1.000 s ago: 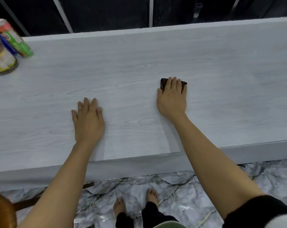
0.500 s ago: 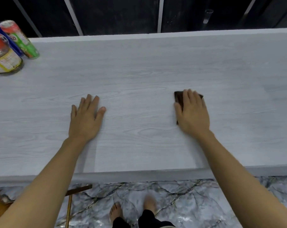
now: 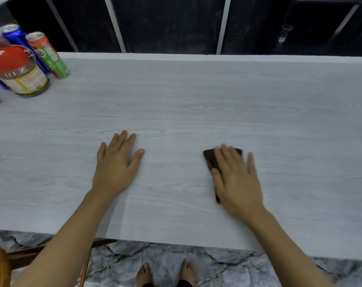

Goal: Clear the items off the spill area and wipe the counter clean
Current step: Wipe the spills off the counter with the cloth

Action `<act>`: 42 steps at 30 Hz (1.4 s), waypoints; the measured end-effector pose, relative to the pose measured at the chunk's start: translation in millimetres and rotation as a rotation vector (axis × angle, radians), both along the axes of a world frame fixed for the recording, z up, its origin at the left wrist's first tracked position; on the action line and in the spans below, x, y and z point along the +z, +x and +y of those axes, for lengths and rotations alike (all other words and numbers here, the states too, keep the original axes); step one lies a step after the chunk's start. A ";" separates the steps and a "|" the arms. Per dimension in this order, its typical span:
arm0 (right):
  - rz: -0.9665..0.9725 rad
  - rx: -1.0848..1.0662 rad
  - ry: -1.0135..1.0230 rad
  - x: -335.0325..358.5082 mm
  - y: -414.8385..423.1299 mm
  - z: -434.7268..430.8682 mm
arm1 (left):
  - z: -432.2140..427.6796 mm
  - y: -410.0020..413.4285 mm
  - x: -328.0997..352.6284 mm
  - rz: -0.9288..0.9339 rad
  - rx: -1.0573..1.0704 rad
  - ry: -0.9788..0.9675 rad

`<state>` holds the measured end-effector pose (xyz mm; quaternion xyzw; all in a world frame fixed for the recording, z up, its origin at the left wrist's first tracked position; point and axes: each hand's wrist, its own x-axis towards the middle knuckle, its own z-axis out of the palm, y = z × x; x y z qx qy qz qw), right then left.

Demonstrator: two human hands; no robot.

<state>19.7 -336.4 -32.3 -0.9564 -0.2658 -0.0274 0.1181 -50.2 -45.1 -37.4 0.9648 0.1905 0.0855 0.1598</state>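
My right hand (image 3: pixel 237 179) lies flat on a dark brown cloth (image 3: pixel 210 160) and presses it onto the pale grey wood-grain counter (image 3: pixel 196 104); only the cloth's left edge and far corners show past my fingers. My left hand (image 3: pixel 116 163) rests palm down on the bare counter about a hand's width to the left, fingers spread, holding nothing. No spill is visible on the surface.
At the counter's far left stand a red-lidded jar (image 3: pixel 20 73), a blue can (image 3: pixel 20 46) and a red-and-green can (image 3: pixel 48 55), with another item cut off at the left edge. Dark cabinets rise behind the counter. Marble floor, my bare feet and a wooden stool lie below the near edge.
My right hand has slid the cloth rightward and toward me across the counter. The view has shifted, bringing the jar and cans further into frame. My left hand stays flat.
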 end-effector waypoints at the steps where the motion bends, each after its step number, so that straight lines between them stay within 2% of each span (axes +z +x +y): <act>1: -0.002 -0.091 -0.005 -1.0 19.2 -5.6 | 0.2 0.4 -0.6 -0.005 -0.001 0.004; 4: 0.027 -0.265 -0.007 0.1 96.9 4.1 | 1.0 0.8 -0.9 -0.008 -0.007 0.009; 8: 0.064 -0.267 -0.024 0.8 152.3 66.2 | 1.7 2.0 1.9 -0.024 -0.008 0.013; 11: 0.025 -0.022 0.003 -2.6 104.6 104.6 | 13.4 10.2 6.8 -0.135 0.001 -0.042; 14: 0.056 0.310 0.074 4.8 17.3 95.0 | 36.3 27.3 9.8 -0.235 0.000 -0.092; 16: 0.080 0.358 0.111 6.7 -5.4 71.2 | 59.3 36.6 8.7 -0.240 -0.003 -0.076; 20: 0.045 0.076 0.102 1.8 67.8 52.2 | 100.9 45.3 3.0 -0.136 0.006 -0.085; 24: 0.030 -0.174 0.037 -1.6 163.3 84.6 | 100.7 49.5 -3.0 -0.030 0.053 -0.058; 31: 0.033 -0.241 -0.070 1.9 227.2 161.3 | 98.5 52.7 -2.5 0.019 0.040 -0.017; 34: 0.039 -0.103 -0.041 3.4 205.4 184.6 | 99.5 52.7 -2.9 0.032 0.024 -0.021; 39: 0.091 0.295 0.063 5.8 74.1 173.4 | 99.8 51.8 -2.0 0.020 0.019 -0.035; 42: 0.038 0.199 0.059 2.8 77.4 133.7 | 100.6 53.0 -1.7 0.020 0.017 -0.041</act>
